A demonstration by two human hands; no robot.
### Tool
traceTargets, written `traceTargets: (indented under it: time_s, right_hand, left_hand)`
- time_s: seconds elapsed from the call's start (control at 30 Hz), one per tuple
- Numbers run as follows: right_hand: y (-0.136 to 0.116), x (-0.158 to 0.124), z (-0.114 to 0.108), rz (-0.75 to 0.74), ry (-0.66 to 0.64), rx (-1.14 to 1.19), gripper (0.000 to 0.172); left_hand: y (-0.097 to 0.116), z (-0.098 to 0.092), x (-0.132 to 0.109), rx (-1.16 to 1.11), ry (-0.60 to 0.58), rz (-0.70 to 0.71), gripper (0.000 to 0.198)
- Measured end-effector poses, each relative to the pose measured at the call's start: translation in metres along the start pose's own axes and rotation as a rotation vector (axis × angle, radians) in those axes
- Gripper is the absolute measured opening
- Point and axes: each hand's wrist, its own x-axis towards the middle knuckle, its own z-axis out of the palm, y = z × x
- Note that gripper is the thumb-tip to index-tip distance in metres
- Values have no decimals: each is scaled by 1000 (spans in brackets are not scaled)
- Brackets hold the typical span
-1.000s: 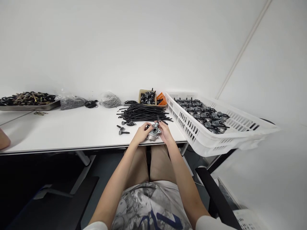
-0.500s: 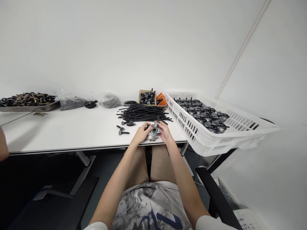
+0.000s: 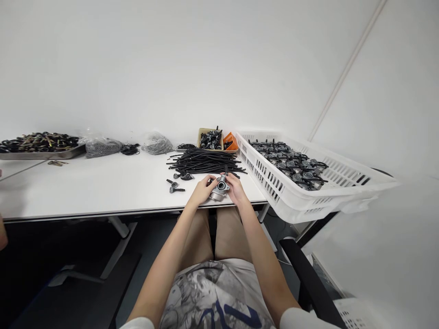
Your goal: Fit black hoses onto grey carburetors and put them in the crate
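Both hands hold one small grey metal part with a round opening, just above the near edge of the white table. My left hand grips its left side with curled fingers. My right hand closes on its right side, fingertips on top. A pile of black hoses lies just behind the hands. Two small black fittings rest on the table to the left of my left hand.
A white slatted crate holding several grey and black assembled parts stands at the right. A tan box and an orange bin hold black pieces behind the hoses. Plastic bags and a metal tray sit far left. Another person's arm shows at the left edge.
My hands and the metal part have stayed almost still. The other person's arm at the left edge has dropped lower and further out of view.
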Motion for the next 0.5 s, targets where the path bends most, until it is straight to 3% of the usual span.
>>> traceTargets:
  time_s: [0.5]
  right_hand:
    - [0, -1, 1, 7, -2, 7, 24]
  left_hand:
    - [-2, 0, 0, -7, -2, 12, 46]
